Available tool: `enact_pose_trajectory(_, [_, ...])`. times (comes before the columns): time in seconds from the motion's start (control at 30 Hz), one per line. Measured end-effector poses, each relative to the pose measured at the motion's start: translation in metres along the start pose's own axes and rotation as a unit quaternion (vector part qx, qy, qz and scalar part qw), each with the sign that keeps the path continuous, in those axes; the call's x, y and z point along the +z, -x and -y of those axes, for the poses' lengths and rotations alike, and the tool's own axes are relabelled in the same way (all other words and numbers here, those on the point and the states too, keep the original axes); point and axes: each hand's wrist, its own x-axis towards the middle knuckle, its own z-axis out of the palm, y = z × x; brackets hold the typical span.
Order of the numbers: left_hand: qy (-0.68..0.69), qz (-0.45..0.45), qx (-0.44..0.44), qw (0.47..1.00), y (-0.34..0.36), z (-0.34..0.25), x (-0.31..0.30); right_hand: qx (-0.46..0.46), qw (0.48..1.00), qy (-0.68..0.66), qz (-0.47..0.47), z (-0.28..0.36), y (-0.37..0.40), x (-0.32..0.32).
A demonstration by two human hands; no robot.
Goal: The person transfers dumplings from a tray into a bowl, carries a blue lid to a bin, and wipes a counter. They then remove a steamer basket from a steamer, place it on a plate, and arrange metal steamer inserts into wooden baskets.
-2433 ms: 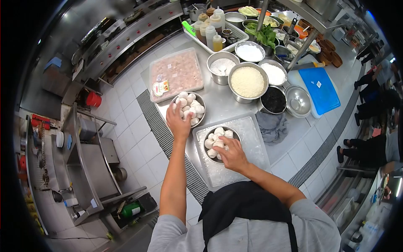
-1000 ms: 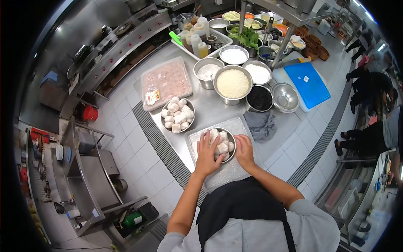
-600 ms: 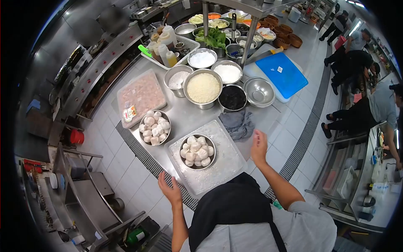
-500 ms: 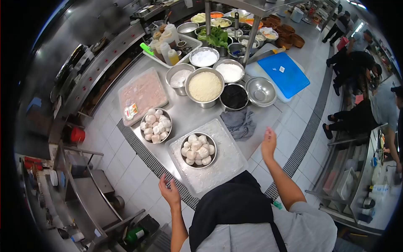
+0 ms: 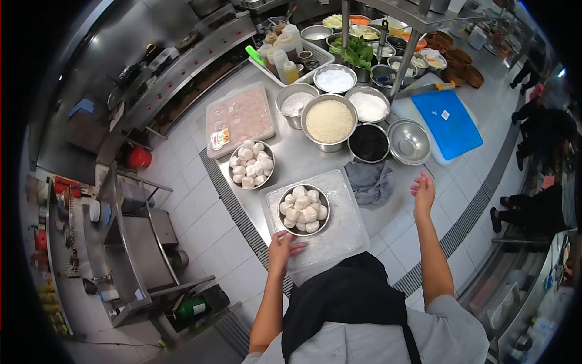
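My left hand (image 5: 282, 250) is at the near left edge of a translucent plastic lid or tray (image 5: 347, 227), its fingers apart and reaching over the edge. On that tray stands a round metal bowl (image 5: 328, 213) heaped with white, rounded, dumpling-like pieces (image 5: 304, 209). A second metal bowl (image 5: 272, 156) of similar white pieces (image 5: 251, 162) is just beyond, to the left. My right hand (image 5: 424, 193) hangs in the air off the table's right side with its fingers loosely spread and holding nothing. Nearest to it lies a crumpled grey cloth (image 5: 370, 183).
A covered tub of pinkish minced filling (image 5: 237, 115) sits at the left. Behind are bowls of pale crumbs (image 5: 329, 121), white powder (image 5: 368, 106) and dark stuff (image 5: 368, 142), plus an empty metal bowl (image 5: 410, 142). A blue board (image 5: 451, 124) and a metal post (image 5: 405, 64) are at right.
My left hand has come in from beside the table to the tray's near left edge. My right hand stays raised and empty. The view has turned, shifting the table rightward.
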Motion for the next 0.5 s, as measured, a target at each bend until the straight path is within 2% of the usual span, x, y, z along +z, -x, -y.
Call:
enact_pose_trajectory(0.03, [-0.002,-0.006,0.004,1.0,-0.006,0.005,0.004,0.002,1.0,-0.005,0.005,-0.01,0.004,0.007])
enact_pose_trajectory(0.1, [0.073,0.002,0.005,0.997,-0.021,0.012,0.013,-0.049,0.989,0.124,0.068,-0.031,0.023,0.017])
enact_pose_trajectory(0.13, [0.07,0.001,0.006,0.998,-0.026,0.015,0.014,-0.08,0.976,0.164,0.121,-0.019,0.051,0.024])
enact_pose_trajectory(0.17, [0.054,-0.012,0.033,0.998,-0.03,0.018,0.015,-0.11,0.957,0.204,0.172,-0.004,0.083,0.032])
enact_pose_trajectory(0.23, [0.028,-0.037,0.064,0.997,-0.029,0.016,0.024,-0.172,0.907,0.279,0.263,-0.022,0.12,0.037])
enact_pose_trajectory(0.33, [0.039,-0.063,0.034,0.997,-0.022,0.006,0.03,-0.168,0.88,0.343,0.281,-0.018,0.148,0.03])
enact_pose_trajectory(0.4, [0.049,-0.056,0.03,0.997,-0.017,-0.005,0.036,-0.135,0.839,0.377,0.369,-0.026,0.147,0.023])
enact_pose_trajectory(0.5, [0.046,-0.051,0.08,0.994,-0.021,-0.023,0.051,-0.115,0.834,0.381,0.381,-0.019,0.132,0.001])
